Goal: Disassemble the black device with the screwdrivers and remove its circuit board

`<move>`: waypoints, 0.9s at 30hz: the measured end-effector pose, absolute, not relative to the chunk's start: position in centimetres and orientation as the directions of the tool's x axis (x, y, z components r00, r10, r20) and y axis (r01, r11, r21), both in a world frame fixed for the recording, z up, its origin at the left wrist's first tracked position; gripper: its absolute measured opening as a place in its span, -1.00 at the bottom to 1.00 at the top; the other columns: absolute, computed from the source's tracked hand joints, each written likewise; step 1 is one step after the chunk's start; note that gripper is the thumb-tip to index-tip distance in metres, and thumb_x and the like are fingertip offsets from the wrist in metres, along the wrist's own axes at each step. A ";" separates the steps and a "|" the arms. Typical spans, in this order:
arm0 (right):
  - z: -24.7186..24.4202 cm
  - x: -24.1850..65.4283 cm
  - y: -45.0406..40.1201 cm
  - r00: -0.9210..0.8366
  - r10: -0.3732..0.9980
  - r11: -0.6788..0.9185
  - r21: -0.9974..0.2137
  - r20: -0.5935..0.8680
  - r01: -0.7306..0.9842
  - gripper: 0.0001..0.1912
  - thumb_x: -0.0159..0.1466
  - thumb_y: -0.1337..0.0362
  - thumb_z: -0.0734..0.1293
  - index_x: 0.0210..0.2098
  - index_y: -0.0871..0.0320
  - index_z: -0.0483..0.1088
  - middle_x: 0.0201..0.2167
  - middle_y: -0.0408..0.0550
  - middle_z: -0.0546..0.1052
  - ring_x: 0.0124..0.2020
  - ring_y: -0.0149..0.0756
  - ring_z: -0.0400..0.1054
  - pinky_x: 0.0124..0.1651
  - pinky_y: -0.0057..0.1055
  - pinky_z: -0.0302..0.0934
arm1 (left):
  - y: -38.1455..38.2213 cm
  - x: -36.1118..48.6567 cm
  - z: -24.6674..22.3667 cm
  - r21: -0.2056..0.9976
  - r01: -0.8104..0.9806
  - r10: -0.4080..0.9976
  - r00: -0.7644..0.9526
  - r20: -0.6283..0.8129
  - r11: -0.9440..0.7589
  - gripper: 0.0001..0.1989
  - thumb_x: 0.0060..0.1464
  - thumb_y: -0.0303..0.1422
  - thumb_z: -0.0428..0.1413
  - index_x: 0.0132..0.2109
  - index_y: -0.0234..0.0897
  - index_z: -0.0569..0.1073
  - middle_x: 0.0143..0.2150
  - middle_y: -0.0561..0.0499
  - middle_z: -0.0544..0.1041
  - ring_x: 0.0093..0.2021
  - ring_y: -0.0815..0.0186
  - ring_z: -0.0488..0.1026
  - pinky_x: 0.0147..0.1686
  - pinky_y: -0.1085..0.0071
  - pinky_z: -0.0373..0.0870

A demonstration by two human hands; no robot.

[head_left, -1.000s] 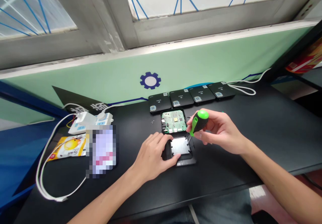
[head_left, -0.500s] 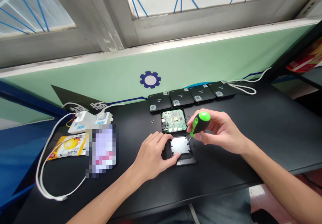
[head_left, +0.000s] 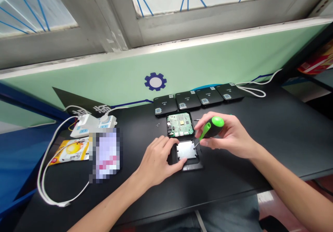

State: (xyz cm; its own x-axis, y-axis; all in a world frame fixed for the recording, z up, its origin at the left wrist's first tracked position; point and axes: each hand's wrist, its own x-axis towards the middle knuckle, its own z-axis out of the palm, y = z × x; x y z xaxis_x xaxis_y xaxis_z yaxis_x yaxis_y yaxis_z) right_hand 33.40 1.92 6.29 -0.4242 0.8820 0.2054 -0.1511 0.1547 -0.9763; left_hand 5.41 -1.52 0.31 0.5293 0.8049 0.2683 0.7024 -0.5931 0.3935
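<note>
A green-and-black screwdriver is gripped in my right hand, its handle tilted to the right. Its shaft slants down to the upper right corner of a silver plate, which is set in a black plastic cover. My left hand grips the cover's left side, with the thumb on the lower edge and a finger at the upper left corner. Just behind the cover lies an open black case with a green circuit board in it. Small screws are on the table to the left of the board.
Several closed black boxes stand in a row along the wall. On the left are a white power strip, a yellow snack packet, a blurred-out object and a looped white cable. The black table ends at its front edge.
My right hand has shifted slightly to the right and the screwdriver handle leans further right, its tip staying near the plate's corner. My left hand has not moved.
</note>
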 end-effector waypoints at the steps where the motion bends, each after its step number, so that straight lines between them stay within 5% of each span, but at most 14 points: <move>1: 6.3 33.4 1.9 -0.428 0.882 0.142 -0.977 0.199 -0.161 -0.70 0.25 0.32 0.72 -0.08 0.14 0.68 -0.26 -0.02 0.70 -0.32 -0.27 0.60 -0.47 -0.51 0.45 | -1.5 5.4 0.3 0.392 0.703 0.805 0.529 0.268 -0.593 -0.65 0.30 -0.17 0.40 0.08 -0.20 0.53 -0.22 0.00 0.58 -0.20 0.07 0.57 -0.20 0.20 0.41; 11: 6.5 33.4 1.9 -0.451 0.880 0.075 -0.980 0.152 -0.185 -0.75 0.31 0.34 0.69 -0.10 0.13 0.63 -0.21 0.00 0.77 -0.43 -0.37 0.55 -0.49 -0.54 0.47 | -1.6 5.4 0.2 0.386 0.699 0.799 0.538 0.270 -0.601 -0.64 0.30 -0.18 0.40 0.09 -0.22 0.52 -0.19 -0.01 0.58 -0.22 0.08 0.53 -0.21 0.19 0.39; 27: 6.3 33.4 1.9 -0.534 0.823 0.070 -0.968 0.192 -0.240 -0.70 0.56 0.34 0.46 0.22 -0.04 0.66 -0.06 -0.06 0.75 -0.40 -0.48 0.45 -0.35 -0.60 0.49 | -1.6 5.4 0.2 0.384 0.702 0.800 0.536 0.270 -0.599 -0.64 0.28 -0.20 0.42 0.09 -0.22 0.54 -0.19 -0.01 0.59 -0.22 0.09 0.54 -0.24 0.21 0.35</move>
